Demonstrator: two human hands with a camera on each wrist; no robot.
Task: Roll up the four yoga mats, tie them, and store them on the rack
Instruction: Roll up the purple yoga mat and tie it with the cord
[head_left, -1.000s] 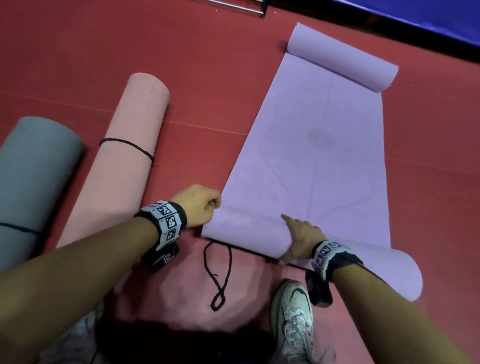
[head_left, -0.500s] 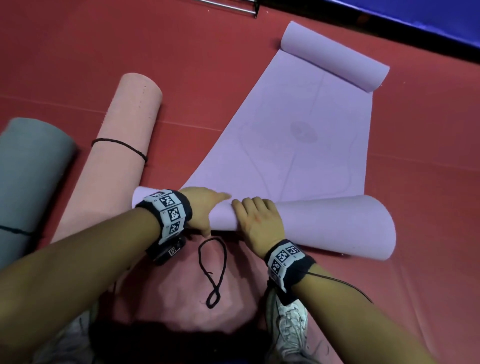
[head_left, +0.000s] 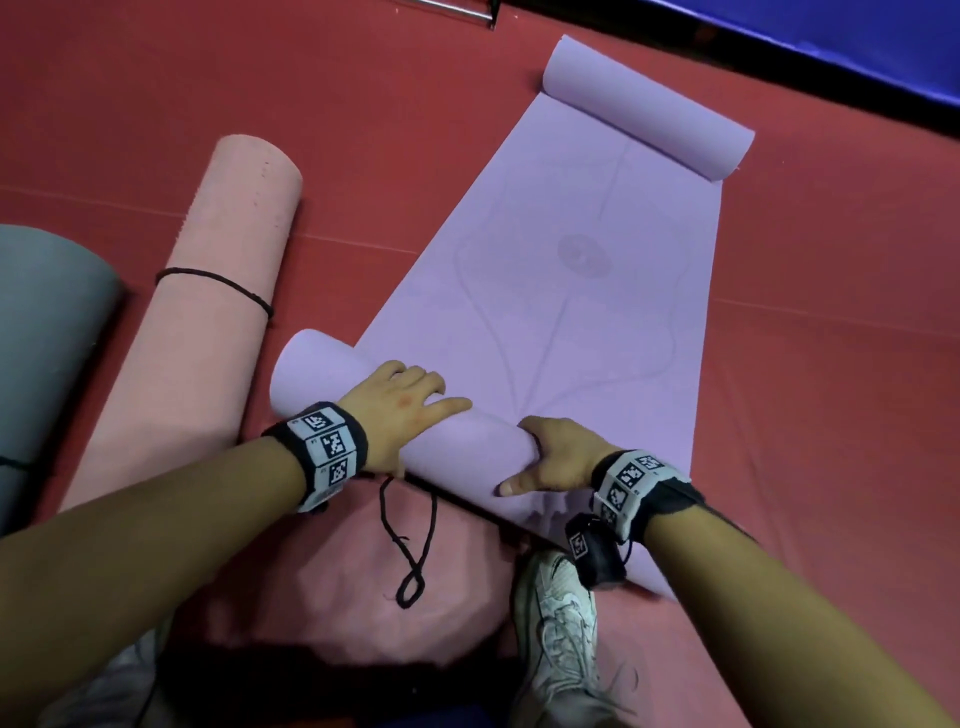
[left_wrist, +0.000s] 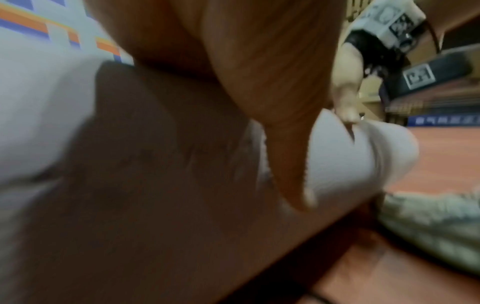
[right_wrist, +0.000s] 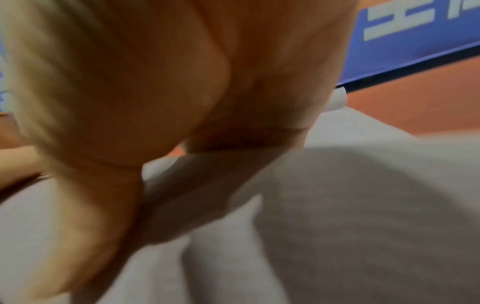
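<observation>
Purple mat (head_left: 571, 270) lies on the red floor (head_left: 831, 364), flat part running toward 1 o'clock, near end rolled into a tube that sits skewed, left tip at 10 o'clock of the hands, right end down by the shoe (head_left: 561, 623)

Left hand (head_left: 400, 405) lies on top of the tube, fingers fairly straight, pressing, not wrapped. Right hand (head_left: 550, 460) is curled round the tube, thumb on the near side, fingers over the far side

Risks, as I judge them:
- the roll is off square to the mat edges, so it may cone out and one end will stick out, hard to tie
- the far end at 1 o'clock is curled up on itself; the two rolls could meet and leave a loose lump
- left hand only presses, so the tube can slacken on that side
- the loose black cord (head_left: 410, 545) at 6 o'clock lies just beside the tube, may get kicked or trapped

Pink mat (head_left: 208, 312) at 9 o'clock is rolled and tied; grey mat (head_left: 47, 332) beyond it is rolled with a dark band

Hard to see:
- both wrist views are blurred, mostly palm and pale mat
- right end of the tube is hidden under the right wrist
- no fourth mat in view, and I can't make out a rack; a metal bar (head_left: 452, 10) is cut off at 12 o'clock
- grey mat is cut off at the left edge
</observation>
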